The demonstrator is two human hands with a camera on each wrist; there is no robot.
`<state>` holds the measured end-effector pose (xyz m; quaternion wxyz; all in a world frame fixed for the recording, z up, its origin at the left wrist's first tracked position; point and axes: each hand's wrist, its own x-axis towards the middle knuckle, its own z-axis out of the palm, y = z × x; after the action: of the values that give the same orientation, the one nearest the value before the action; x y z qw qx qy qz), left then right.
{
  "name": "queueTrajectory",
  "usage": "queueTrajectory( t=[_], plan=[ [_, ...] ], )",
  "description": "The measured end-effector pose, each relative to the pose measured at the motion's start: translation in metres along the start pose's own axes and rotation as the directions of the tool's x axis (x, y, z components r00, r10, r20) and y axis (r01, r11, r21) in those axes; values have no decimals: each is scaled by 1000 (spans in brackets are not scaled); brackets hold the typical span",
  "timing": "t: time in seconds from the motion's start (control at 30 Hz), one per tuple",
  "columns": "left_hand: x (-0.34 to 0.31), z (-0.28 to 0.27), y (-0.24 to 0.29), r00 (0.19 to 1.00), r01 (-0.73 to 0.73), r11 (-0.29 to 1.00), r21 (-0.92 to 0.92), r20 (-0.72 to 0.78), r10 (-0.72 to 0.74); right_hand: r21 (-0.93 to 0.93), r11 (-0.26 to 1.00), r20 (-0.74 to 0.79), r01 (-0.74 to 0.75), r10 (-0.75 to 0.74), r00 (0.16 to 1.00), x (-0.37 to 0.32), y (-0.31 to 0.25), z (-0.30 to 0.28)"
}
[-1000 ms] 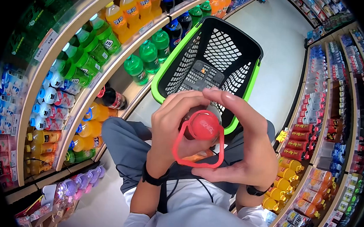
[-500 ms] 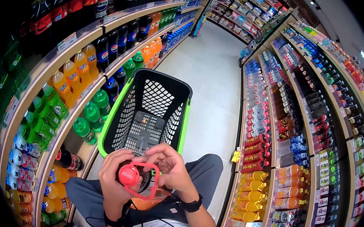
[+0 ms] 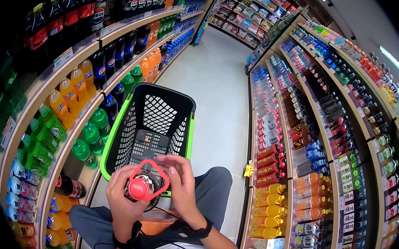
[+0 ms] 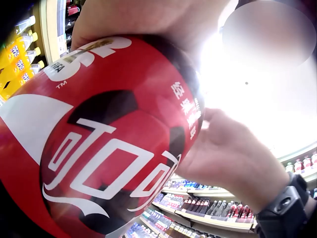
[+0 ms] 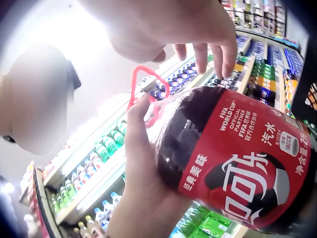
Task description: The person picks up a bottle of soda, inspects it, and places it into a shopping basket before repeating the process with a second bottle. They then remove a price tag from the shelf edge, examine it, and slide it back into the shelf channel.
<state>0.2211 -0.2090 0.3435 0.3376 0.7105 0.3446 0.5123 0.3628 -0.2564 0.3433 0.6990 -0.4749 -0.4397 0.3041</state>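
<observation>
A large cola bottle (image 5: 247, 158) with a red label is held by my left hand (image 3: 123, 195), its fingers and thumb wrapped round the shoulder below the cap. From above in the head view, the red cap (image 3: 139, 189) faces the camera, and a red carry loop (image 3: 165, 174) at the neck points away and to the right. My right hand (image 3: 183, 188) is beside the loop with its fingers loosely bent. In the right wrist view, those fingers hang above the bottle's shoulder, apart from it. The label fills much of the left wrist view.
A black shopping basket with a green rim (image 3: 110, 141) stands on the floor (image 3: 220, 93) just beyond the bottle. Shelves of soft drinks (image 3: 67, 96) line the left side, more drink shelves (image 3: 293, 177) the right. The person's bent knee (image 3: 218, 181) is right of the hands.
The head view has tilted up along the aisle. The bottle has turned, so its loop swings from facing the person to pointing away. The right hand's fingers have shifted beside the loop.
</observation>
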Motion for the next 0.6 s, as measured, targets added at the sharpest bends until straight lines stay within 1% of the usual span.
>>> queueTrajectory(
  t=[0.03, 0.07, 0.1, 0.13, 0.2, 0.23, 0.27, 0.33, 0.37, 0.43, 0.47, 0.5, 0.6],
  plan=[
    [1, 1, 1, 1000, -9, 1000, -16, -9, 8, -177, 962, -11, 210, -215, 977, -5, -5, 1],
    [3, 2, 3, 1000, 2, 1000, -21, -8, -3, -341, 853, 16, 396, -416, 909, -10, -10, 2],
    [5, 2, 5, 1000, 15, 1000, -18, -4, -15, -463, 696, 189, 549, -528, 828, -17, -18, -3],
    [7, 0, 7, 1000, 27, 1000, -1, -1, -27, -388, 636, 239, 667, -630, 739, -24, -18, 8],
    [6, 2, 0, 1000, 4, 1000, -18, -30, -4, -353, 534, 403, 768, -654, 640, -31, -1, 6],
    [5, 0, 0, 1000, 15, 1000, 4, -18, -15, -381, 561, 438, 735, -591, 678, -30, 2, 4],
    [5, 0, 0, 1000, 25, 1000, 18, -10, -25, -386, 610, 430, 692, -545, 720, -26, 1, 3],
    [4, 0, -1, 1000, 0, 1000, 31, -22, 0, -399, 706, 411, 585, -433, 803, -13, -7, 6],
    [3, 1, -1, 1000, -12, 999, 41, -20, 13, -364, 703, 461, 611, -434, 774, -2, 1, 6],
    [2, 3, 0, 1000, 4, 1000, -16, -31, -5, -357, 771, 543, 528, -288, 789, 12, -2, 5],
    [2, 4, 0, 999, 12, 999, -43, -40, -14, -354, 801, 584, 484, -215, 783, 16, -3, 5],
    [1, 1, -2, 999, 33, 999, -17, -14, -33, -381, 817, 550, 432, -176, 817, 15, -2, 3],
    [1, 0, -1, 999, 42, 999, -4, -10, -42, -205, 943, 398, 261, -164, 903, 0, -1, 4]
  ],
)
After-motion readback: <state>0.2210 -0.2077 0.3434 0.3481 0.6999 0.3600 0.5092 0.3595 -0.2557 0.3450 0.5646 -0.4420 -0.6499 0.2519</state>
